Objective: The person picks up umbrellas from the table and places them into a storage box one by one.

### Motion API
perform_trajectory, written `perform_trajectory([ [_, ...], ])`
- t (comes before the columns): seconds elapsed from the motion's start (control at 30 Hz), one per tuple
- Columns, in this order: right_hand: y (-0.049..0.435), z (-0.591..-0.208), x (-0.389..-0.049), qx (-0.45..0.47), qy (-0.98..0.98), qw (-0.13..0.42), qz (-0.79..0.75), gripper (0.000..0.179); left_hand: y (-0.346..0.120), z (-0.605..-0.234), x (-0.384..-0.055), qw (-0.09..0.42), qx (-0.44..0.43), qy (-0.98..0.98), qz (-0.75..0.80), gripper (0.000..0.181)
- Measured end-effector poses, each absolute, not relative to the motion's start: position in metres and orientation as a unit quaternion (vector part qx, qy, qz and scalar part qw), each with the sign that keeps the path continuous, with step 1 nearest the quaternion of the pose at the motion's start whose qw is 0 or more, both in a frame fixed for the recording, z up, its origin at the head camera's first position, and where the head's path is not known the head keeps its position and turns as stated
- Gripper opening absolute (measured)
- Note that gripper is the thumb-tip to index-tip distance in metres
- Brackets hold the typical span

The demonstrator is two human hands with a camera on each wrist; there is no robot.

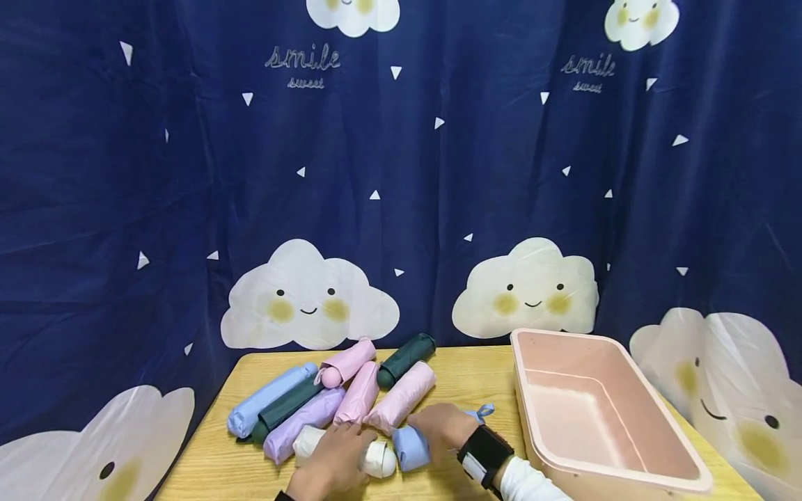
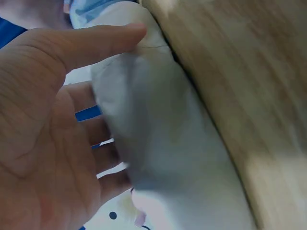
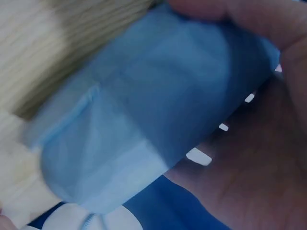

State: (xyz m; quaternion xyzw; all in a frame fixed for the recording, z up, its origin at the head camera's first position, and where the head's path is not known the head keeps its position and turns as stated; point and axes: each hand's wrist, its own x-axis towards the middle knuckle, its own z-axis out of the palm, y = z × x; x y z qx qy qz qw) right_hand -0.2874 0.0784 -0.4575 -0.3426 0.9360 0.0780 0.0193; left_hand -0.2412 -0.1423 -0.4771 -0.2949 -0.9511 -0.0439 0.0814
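Observation:
A folded white umbrella (image 1: 376, 458) lies near the table's front edge. My left hand (image 1: 338, 456) is over its middle, the thumb (image 2: 105, 43) on one side and the fingers on the other. In the left wrist view the white umbrella (image 2: 163, 124) fills the middle. Just to the right, my right hand (image 1: 441, 428) grips a folded blue umbrella (image 1: 410, 449), its wrist loop sticking out past the hand. In the right wrist view the thumb and fingers lie along opposite sides of the blue umbrella (image 3: 158, 96).
Behind the hands lie a light blue umbrella (image 1: 272, 400), a purple one (image 1: 305, 424), dark green ones (image 1: 407, 358) and several pink ones (image 1: 401, 396). A pink plastic bin (image 1: 532, 417) stands at the right of the wooden table (image 1: 470, 376). A blue cloud-print curtain (image 1: 426, 209) hangs behind.

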Motion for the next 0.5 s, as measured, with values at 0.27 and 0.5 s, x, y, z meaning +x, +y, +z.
perform_trajectory([
  [0.27, 0.073, -0.423, -0.278, -0.336, 0.94, 0.046, 0.04, 0.062, -0.146, -0.484, -0.246, 0.069, -0.307, -0.948, -0.057, 0.045],
  [0.5, 0.077, -0.362, -0.269, -0.351, 0.936, 0.003, 0.028, 0.057, -0.162, -0.492, -0.26, 0.083, -0.327, -0.938, -0.079, 0.038],
])
